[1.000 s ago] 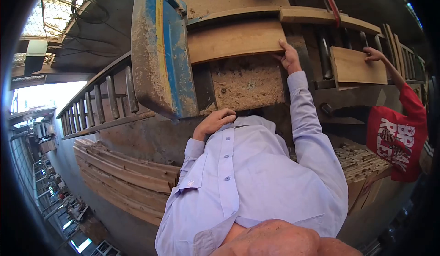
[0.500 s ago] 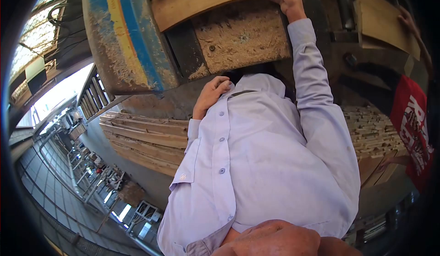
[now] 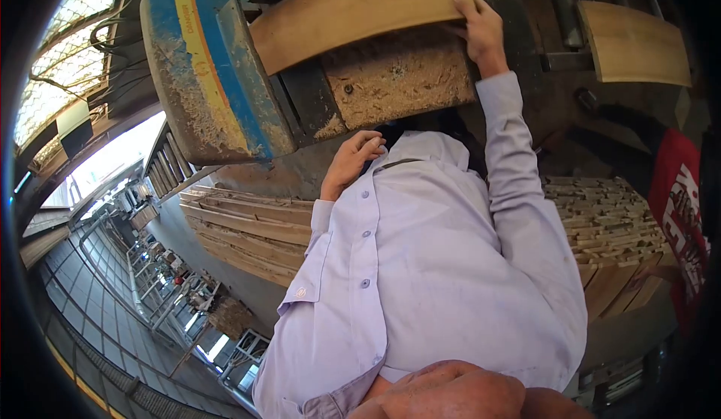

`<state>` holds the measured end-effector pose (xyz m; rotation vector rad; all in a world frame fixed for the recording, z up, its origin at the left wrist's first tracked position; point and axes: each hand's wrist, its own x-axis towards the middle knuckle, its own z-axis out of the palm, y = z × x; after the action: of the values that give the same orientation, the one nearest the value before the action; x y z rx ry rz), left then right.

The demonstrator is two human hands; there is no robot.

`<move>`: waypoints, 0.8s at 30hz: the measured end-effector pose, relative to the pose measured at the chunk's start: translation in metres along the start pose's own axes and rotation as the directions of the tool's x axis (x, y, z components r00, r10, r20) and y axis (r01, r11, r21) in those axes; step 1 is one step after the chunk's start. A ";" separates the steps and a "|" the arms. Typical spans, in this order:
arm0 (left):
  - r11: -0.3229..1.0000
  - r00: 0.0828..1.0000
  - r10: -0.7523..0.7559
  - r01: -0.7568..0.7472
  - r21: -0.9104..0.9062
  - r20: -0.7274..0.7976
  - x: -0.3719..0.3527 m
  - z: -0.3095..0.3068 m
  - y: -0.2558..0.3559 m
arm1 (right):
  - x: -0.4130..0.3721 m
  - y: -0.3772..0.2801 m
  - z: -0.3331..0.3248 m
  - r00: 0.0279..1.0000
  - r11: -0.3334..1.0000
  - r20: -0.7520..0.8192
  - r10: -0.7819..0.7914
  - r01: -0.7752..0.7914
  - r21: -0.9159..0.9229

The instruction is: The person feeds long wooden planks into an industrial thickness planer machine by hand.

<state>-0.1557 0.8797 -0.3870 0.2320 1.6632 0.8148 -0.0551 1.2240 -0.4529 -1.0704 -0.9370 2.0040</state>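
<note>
A wide, thin, slightly curved wooden board (image 3: pixel 360 10) lies across the machine at the top of the head view. My right hand (image 3: pixel 483 32) grips its near right corner, with the thumb on top and the other fingers partly hidden beneath the wood. The board's left end goes behind the blue and yellow machine housing (image 3: pixel 214 73). Beside my waist, my left hand (image 3: pixel 354 162) is loosely closed with curled fingers, and nothing shows in it. Below the board is a machine surface (image 3: pixel 405 85) coated with sawdust.
Another curved board (image 3: pixel 635 43) rests on rollers at the right. A co-worker in a red shirt (image 3: pixel 680 216) stands there. Long planks (image 3: pixel 251 227) are stacked to the left, with a pile of wood strips (image 3: pixel 601 220) to the right. More machines line the workshop floor.
The board and my right hand now sit lower in the view, and more of the board shows. The co-worker's hand has left the board at the right. My left hand stays beside my waist.
</note>
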 end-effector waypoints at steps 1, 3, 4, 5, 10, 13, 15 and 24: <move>1.000 1.000 0.013 -0.012 -0.015 0.007 0.002 -0.001 -0.001 | -0.004 -0.004 -0.008 0.999 1.000 -0.047 0.004 -0.003 0.014; 1.000 1.000 0.019 -0.019 -0.018 0.012 0.004 0.001 0.001 | 0.000 -0.014 -0.029 0.999 1.000 -0.041 0.004 -0.003 0.011; 1.000 1.000 0.022 -0.022 -0.008 0.020 0.005 0.001 0.002 | 0.002 -0.019 -0.039 0.999 1.000 -0.045 0.003 -0.002 0.018; 1.000 0.999 0.021 -0.021 -0.007 0.025 0.007 0.001 0.002 | 0.005 -0.025 -0.046 0.999 1.000 -0.033 -0.002 0.002 0.001; 1.000 0.998 0.017 -0.019 0.017 0.067 0.020 0.006 0.003 | 0.011 -0.024 -0.048 1.000 1.000 -0.008 0.019 -0.019 0.018; 0.999 0.997 0.022 -0.025 0.048 0.077 0.020 0.008 0.008 | 0.012 -0.020 -0.044 0.999 0.999 -0.020 0.031 -0.031 0.012; 0.999 0.996 0.023 -0.026 0.037 0.081 0.022 0.009 0.008 | 0.016 -0.018 -0.042 0.999 0.999 -0.027 0.025 -0.024 0.024; 1.000 0.997 0.011 -0.013 0.020 0.078 0.024 0.011 0.008 | 0.033 -0.014 -0.024 0.999 1.000 -0.039 0.010 -0.010 0.008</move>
<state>-0.1543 0.9030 -0.4009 0.2845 1.5989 0.7888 -0.0453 1.2642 -0.4637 -1.1080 -0.9042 1.9866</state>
